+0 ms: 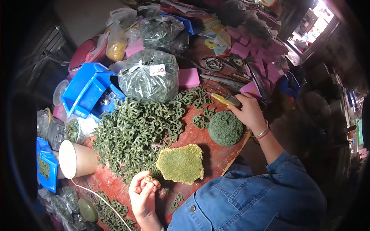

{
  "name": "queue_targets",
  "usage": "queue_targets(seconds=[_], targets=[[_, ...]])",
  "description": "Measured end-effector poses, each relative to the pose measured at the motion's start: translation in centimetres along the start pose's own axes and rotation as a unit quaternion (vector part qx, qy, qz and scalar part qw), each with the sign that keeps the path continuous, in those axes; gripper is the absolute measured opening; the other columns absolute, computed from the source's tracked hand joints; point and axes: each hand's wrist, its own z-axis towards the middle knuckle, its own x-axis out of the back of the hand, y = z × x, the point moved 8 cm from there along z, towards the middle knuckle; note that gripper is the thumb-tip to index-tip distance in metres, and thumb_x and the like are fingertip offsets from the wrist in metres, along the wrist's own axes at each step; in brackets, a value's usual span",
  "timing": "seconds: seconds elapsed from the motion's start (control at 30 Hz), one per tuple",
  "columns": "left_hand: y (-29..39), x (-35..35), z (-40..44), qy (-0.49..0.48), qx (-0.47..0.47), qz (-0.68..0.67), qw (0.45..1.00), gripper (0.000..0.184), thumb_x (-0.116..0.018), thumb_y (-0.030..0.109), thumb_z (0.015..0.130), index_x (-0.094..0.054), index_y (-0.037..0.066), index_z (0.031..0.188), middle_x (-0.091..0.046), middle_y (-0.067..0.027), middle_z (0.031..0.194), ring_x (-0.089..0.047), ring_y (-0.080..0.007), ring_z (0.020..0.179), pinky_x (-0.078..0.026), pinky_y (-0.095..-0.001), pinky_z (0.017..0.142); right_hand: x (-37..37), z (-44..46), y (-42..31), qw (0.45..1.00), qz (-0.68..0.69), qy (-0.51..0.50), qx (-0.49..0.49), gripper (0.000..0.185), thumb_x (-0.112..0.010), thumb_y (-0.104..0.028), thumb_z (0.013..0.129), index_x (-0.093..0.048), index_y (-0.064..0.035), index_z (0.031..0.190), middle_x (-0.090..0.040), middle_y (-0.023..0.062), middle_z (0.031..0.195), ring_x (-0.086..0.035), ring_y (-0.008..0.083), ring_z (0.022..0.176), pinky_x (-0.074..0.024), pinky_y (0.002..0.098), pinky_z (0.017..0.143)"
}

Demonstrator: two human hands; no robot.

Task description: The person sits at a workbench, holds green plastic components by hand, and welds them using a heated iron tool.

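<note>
My left hand (144,191) is at the lower middle, its fingers pinched together on something too small to make out. Just right of it lies a flat yellow-green pad (181,163) with uneven edges. My right hand (246,109) is closed around a tool with a dark handle and a yellow part (222,99), above a round dark green textured pad (226,128). A large heap of curled green pieces (135,133) lies beyond my left hand, with a few more pieces (200,121) beside the round pad.
A tied clear bag of green pieces (149,79) stands behind the heap. Blue bins (86,90) and a cream cup (79,158) are on the left. Pink blocks (189,78) and assorted tools (223,79) lie at the back of the red table (217,154). A white cord (101,198) runs at lower left.
</note>
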Motion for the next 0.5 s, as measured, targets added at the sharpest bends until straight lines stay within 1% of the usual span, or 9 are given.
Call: queue_targets(seconds=[0.13, 0.2, 0.27, 0.3, 0.33, 0.4, 0.43, 0.47, 0.5], targets=[[0.2, -0.2, 0.1, -0.009, -0.007, -0.004, 1.000, 0.042, -0.072, -0.007, 0.088, -0.060, -0.005, 0.128, -0.068, -0.0078, 0.094, -0.070, -0.0200, 0.088, -0.057, -0.0351, 0.081, 0.8, 0.3, 0.5, 0.999, -0.024, -0.017, -0.028, 0.028, -0.079, -0.014, 0.074, -0.063, 0.0033, 0.088, -0.064, 0.0231, 0.086, -0.064, 0.0435, 0.082, -0.0508, 0.0503, 0.073], [0.2, -0.1, 0.0, 0.001, -0.003, -0.003, 1.000, 0.042, -0.072, -0.007, 0.088, -0.060, -0.005, 0.128, -0.068, -0.0084, 0.095, -0.070, -0.0195, 0.087, -0.057, -0.0354, 0.081, 1.8, 0.0, -0.5, 0.999, -0.020, -0.019, -0.035, 0.028, -0.077, -0.013, 0.073, -0.063, 0.0028, 0.092, -0.065, 0.0226, 0.084, -0.066, 0.0428, 0.081, -0.0523, 0.0465, 0.071], [0.2, -0.4, 0.0, -0.012, 0.000, -0.001, 1.000, 0.041, -0.072, -0.007, 0.088, -0.060, -0.006, 0.128, -0.069, -0.0092, 0.094, -0.070, -0.0198, 0.087, -0.058, -0.0356, 0.082, 3.1, -0.7, -1.6, 0.996, 0.061, 0.001, -0.069, 0.031, -0.078, -0.013, 0.075, -0.063, 0.0021, 0.097, -0.066, 0.0224, 0.083, -0.069, 0.0406, 0.082, -0.0542, 0.0423, 0.071], [0.2, -0.4, -0.1, -0.004, -0.001, 0.000, 1.000, 0.041, -0.072, -0.007, 0.088, -0.060, -0.006, 0.128, -0.069, -0.0092, 0.094, -0.070, -0.0198, 0.087, -0.058, -0.0356, 0.082, 3.1, -1.3, -2.1, 0.992, 0.114, 0.011, -0.051, 0.036, -0.078, -0.009, 0.077, -0.061, 0.0006, 0.107, -0.068, 0.0162, 0.086, -0.073, 0.0337, 0.079, -0.0552, 0.0386, 0.070], [0.1, -0.7, -0.1, -0.007, 0.005, 0.002, 1.000, 0.041, -0.071, -0.007, 0.089, -0.060, -0.006, 0.128, -0.070, -0.0095, 0.093, -0.071, -0.0202, 0.087, -0.058, -0.0354, 0.083, 2.8, -1.8, -2.9, 0.992, 0.121, 0.002, -0.048, 0.036, -0.078, -0.009, 0.077, -0.061, 0.0006, 0.107, -0.068, 0.0162, 0.086, -0.073, 0.0337, 0.079, -0.0552, 0.0386, 0.070], [-0.1, -0.9, -0.2, -0.027, 0.006, -0.005, 1.000, 0.040, -0.071, -0.007, 0.089, -0.060, -0.006, 0.127, -0.071, -0.0107, 0.093, -0.072, -0.0208, 0.088, -0.059, -0.0341, 0.085, 2.4, -2.4, -6.2, 0.950, 0.308, -0.038, -0.025, 0.039, -0.076, -0.001, 0.080, -0.059, -0.0012, 0.115, -0.068, 0.0072, 0.090, -0.071, 0.0209, 0.072, -0.0554, 0.0341, 0.066], [-0.1, -1.1, -0.2, -0.036, 0.003, -0.009, 0.999, 0.039, -0.071, -0.007, 0.089, -0.061, -0.005, 0.127, -0.071, -0.0107, 0.094, -0.072, -0.0205, 0.088, -0.059, -0.0335, 0.084, 2.2, -3.0, -8.7, 0.913, 0.374, -0.137, -0.089, 0.042, -0.071, 0.007, 0.083, -0.057, -0.0034, 0.122, -0.066, 0.0021, 0.094, -0.068, 0.0115, 0.073, -0.0541, 0.0264, 0.067], [0.0, -1.4, -0.2, -0.044, -0.001, -0.012, 0.999, 0.039, -0.071, -0.006, 0.090, -0.061, -0.005, 0.127, -0.071, -0.0108, 0.094, -0.072, -0.0201, 0.088, -0.059, -0.0329, 0.084, 2.1, -3.3, -11.2, 0.870, 0.439, -0.210, -0.076, 0.037, -0.067, 0.008, 0.087, -0.060, -0.0022, 0.122, -0.067, 0.0040, 0.096, -0.068, 0.0084, 0.074, -0.0535, 0.0230, 0.069], [0.0, -1.3, -0.1, -0.033, 0.002, 0.002, 0.999, 0.038, -0.071, -0.006, 0.091, -0.061, -0.005, 0.127, -0.071, -0.0107, 0.094, -0.072, -0.0199, 0.089, -0.059, -0.0326, 0.084, 0.9, -4.2, -12.0, 0.840, 0.481, -0.240, -0.071, 0.036, -0.067, 0.007, 0.088, -0.061, -0.0010, 0.123, -0.069, 0.0046, 0.097, -0.068, 0.0084, 0.074, -0.0532, 0.0228, 0.069]])
